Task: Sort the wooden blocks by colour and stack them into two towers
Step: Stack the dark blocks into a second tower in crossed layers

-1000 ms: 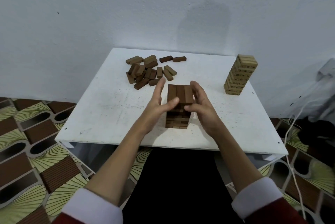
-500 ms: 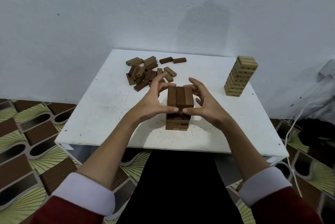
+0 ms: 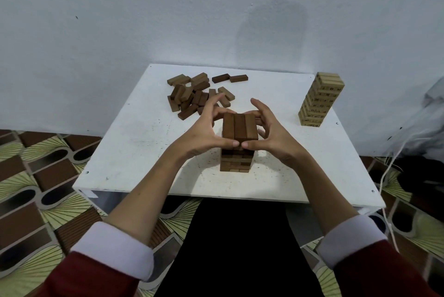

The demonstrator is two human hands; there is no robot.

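A dark brown tower (image 3: 236,162) stands near the front middle of the white table (image 3: 134,143), its top layer made of three blocks side by side. Both hands clasp that top layer. My left hand (image 3: 204,133) has its thumb on the near end and its fingers curled round the far left side. My right hand (image 3: 274,133) mirrors it on the right, and the two thumbs almost meet. A loose pile of brown blocks (image 3: 192,97) lies at the back left. A finished light-coloured tower (image 3: 320,99) stands at the back right.
Two separate dark blocks (image 3: 229,78) lie beside the pile near the wall. A white cable (image 3: 389,169) hangs past the table's right edge. Patterned floor tiles surround the table, and a white wall is right behind it.
Both hands have closed in from the tower's sides onto its top layer, with the thumbs coming together at the near end. The tower, the pile and the light tower stayed in place.
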